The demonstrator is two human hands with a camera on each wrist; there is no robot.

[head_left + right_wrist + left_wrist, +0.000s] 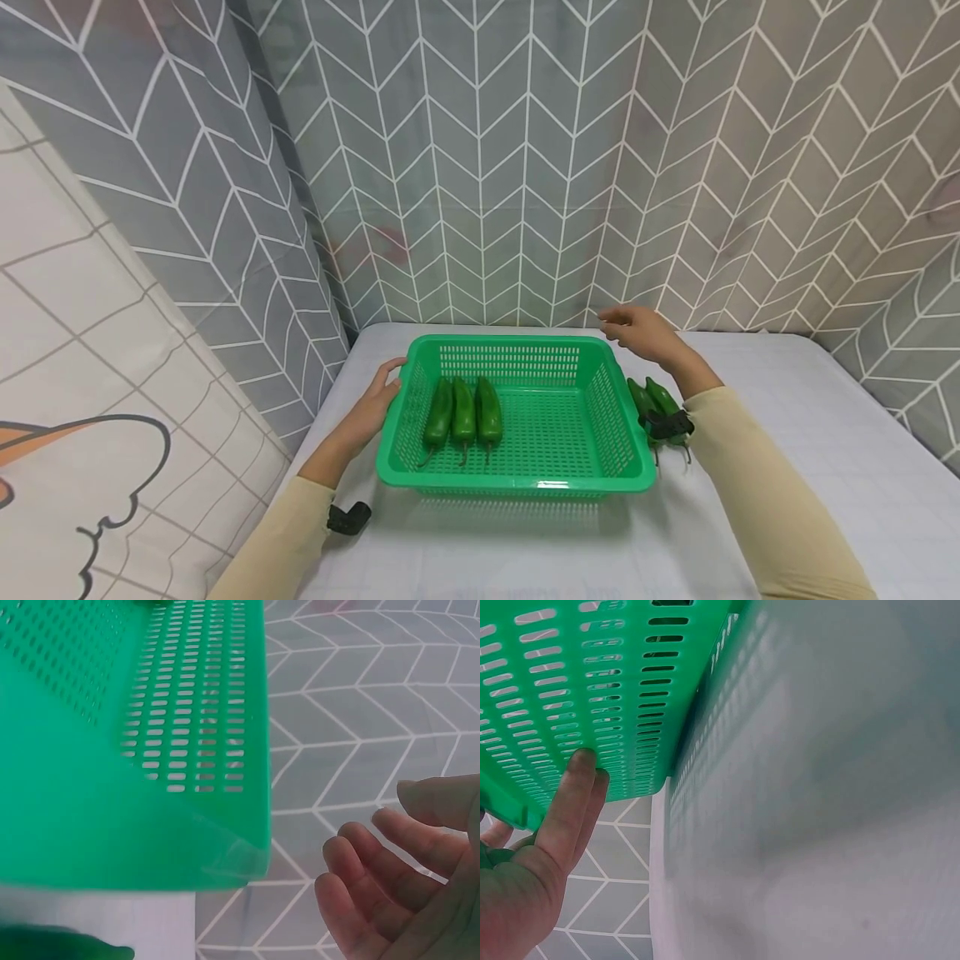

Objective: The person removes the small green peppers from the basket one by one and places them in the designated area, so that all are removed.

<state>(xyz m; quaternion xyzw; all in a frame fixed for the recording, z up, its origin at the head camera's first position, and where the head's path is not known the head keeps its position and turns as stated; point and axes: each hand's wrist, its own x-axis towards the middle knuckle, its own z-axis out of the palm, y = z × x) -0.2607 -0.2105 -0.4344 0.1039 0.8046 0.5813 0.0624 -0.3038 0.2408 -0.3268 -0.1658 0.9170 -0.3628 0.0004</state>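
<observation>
A green plastic basket (517, 482) with slotted walls stands on the white table. Three long green peppers (463, 412) lie side by side in its left half, stems toward the near side. My left hand (372, 408) holds the basket's left rim; in the left wrist view its straight fingers (568, 806) lie along the slotted outer wall, with the thumb by the rim. Beyond the back right corner, my right hand (640, 335) is raised with loosely bent fingers and nothing in them. Beneath my right forearm are more green peppers (660, 396), partly hidden by the wrist strap.
The white table (780, 417) extends to the right of the basket and along its near side. A grey curtain (510, 167) with white chevron lines hangs right behind the table; a white tile-patterned sheet (112, 350) hangs at the left.
</observation>
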